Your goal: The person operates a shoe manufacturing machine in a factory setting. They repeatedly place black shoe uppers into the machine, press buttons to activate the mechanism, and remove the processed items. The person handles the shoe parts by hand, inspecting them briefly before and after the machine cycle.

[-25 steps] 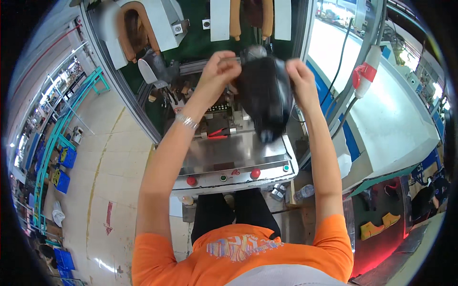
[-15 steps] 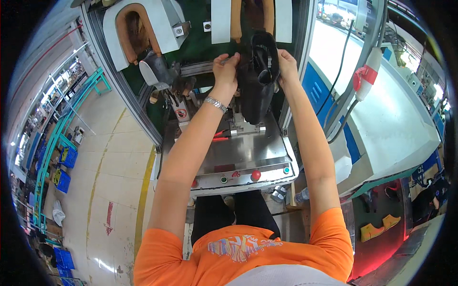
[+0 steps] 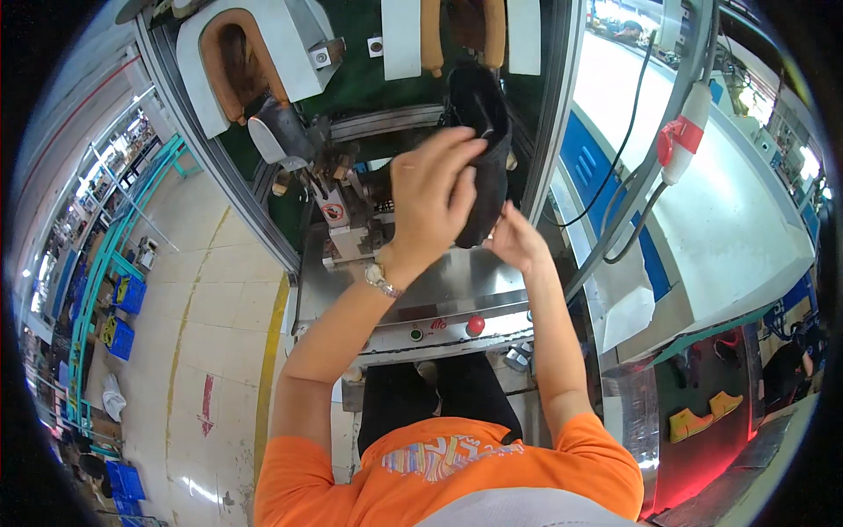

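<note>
A black ankle boot [image 3: 483, 189] is at the right station of the machine, its opening toward the far side and its toe toward me. My left hand [image 3: 432, 198] is raised in front of the boot's left side, fingers apart, bent and slightly blurred. Whether its fingertips touch the leather I cannot tell. At the lower right of the toe, my right hand [image 3: 518, 239] has its fingertips closed on the boot's edge. The hand and the boot cover the clamp parts behind them.
Left of the boot stands another mould station [image 3: 285, 132] with metal clamps. Above hang white pads with brown padded arches [image 3: 237, 66]. A steel table [image 3: 421, 294] carries a red button [image 3: 475, 326] on its front panel. Yellow shoes [image 3: 702, 417] lie at the lower right, beside red light.
My right hand has come down from the boot's upper right side to its toe. My left hand has moved nearer, across the boot's front. The boot's toe is turned and sits slightly lower.
</note>
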`<state>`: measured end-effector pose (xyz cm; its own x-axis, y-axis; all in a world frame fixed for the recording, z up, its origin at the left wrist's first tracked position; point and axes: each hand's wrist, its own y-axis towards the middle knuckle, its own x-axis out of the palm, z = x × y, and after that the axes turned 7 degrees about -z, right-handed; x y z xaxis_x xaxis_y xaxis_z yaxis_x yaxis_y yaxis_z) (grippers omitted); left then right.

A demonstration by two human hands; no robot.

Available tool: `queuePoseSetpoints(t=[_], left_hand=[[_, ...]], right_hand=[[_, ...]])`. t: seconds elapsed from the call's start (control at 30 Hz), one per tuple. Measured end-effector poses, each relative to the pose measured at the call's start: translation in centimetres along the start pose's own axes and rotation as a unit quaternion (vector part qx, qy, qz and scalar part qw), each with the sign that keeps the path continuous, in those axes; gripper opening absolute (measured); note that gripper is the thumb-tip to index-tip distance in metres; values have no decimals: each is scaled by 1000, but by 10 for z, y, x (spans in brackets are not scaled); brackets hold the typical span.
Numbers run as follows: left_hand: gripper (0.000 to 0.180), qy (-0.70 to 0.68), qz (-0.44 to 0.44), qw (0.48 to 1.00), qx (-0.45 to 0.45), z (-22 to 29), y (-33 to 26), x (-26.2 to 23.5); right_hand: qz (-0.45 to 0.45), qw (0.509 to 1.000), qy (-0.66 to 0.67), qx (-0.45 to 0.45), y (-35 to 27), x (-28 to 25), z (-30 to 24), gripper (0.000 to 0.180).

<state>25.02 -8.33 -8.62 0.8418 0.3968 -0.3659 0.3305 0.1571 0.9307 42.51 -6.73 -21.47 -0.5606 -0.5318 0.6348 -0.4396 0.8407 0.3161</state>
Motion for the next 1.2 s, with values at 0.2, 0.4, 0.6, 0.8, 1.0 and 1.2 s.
queuePoseSetpoints(t=[0.2,0.4,0.6,0.8,1.0,1.2], left_hand=[[43,10,-176,982,-65,36,2,-1],[59,35,-198,973,-110,54,-17,14],[62,16,-186,971,-149,64,-25,20],[58,62,-183,963,-186,65,-48,45],[59,56,-168,966,-188,61,-58,45],[57,82,-179,962,-189,58,-58,47]], right_hand=[[30,983,179,-16,-2,-7,44,40],[91,980,88,-156,18,50,42,24],[126,975,136,-123,9,23,64,23],[157,971,144,-107,7,8,75,22],[176,966,155,-105,2,-1,83,22],[190,964,158,-99,1,-6,90,21]])
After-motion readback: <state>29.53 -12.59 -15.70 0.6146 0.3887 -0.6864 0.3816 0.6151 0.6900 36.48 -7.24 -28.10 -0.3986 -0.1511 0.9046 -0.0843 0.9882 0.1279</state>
